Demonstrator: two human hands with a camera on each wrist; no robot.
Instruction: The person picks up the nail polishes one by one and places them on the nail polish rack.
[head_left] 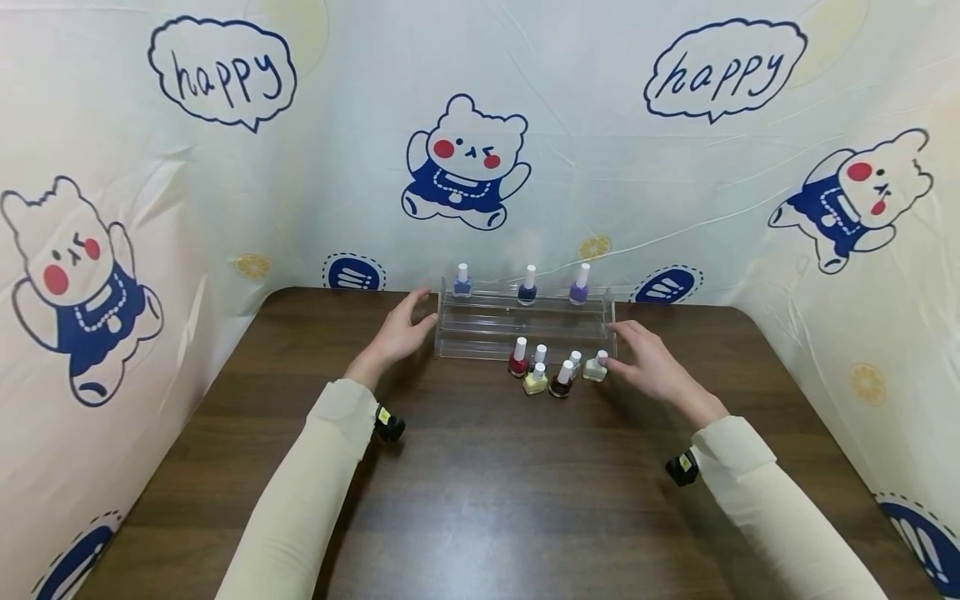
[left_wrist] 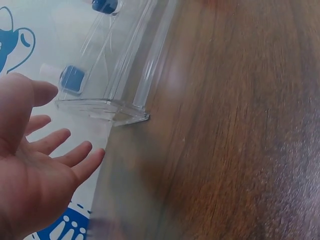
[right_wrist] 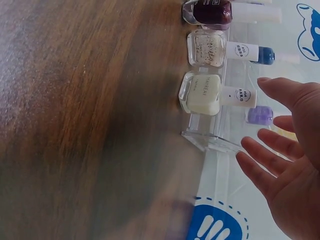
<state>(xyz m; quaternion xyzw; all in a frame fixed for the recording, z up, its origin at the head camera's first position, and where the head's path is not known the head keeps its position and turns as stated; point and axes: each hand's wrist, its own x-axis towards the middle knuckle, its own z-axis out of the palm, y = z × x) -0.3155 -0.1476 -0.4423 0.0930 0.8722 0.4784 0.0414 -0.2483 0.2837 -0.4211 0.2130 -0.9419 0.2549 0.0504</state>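
Fingers [left_wrist: 90, 164] relaxed and gripping nothing, my left hand [head_left: 399, 335] hovers just beside the left end of the clear rack [head_left: 487, 327]. Rightward, a light-blue bottle [head_left: 462, 287] stands up on its top, a red bottle [head_left: 517, 364] on the brown table [head_left: 465, 483] in front, a navy bottle [head_left: 527, 293] and a purple bottle [head_left: 578, 292] up top, then a pale bottle [head_left: 595, 370] below, near my right hand [head_left: 652, 364], fingers extended and empty too!

A: Bottles [head_left: 527, 294], count?
B: Nine. Three on rack [head_left: 480, 327], six at its front.
A: Else?
B: One rack, one counter [head_left: 480, 467], one left hand [head_left: 403, 332], one right hand [head_left: 651, 364], three printed bears [head_left: 467, 171], two "happy" bubbles [head_left: 222, 75].
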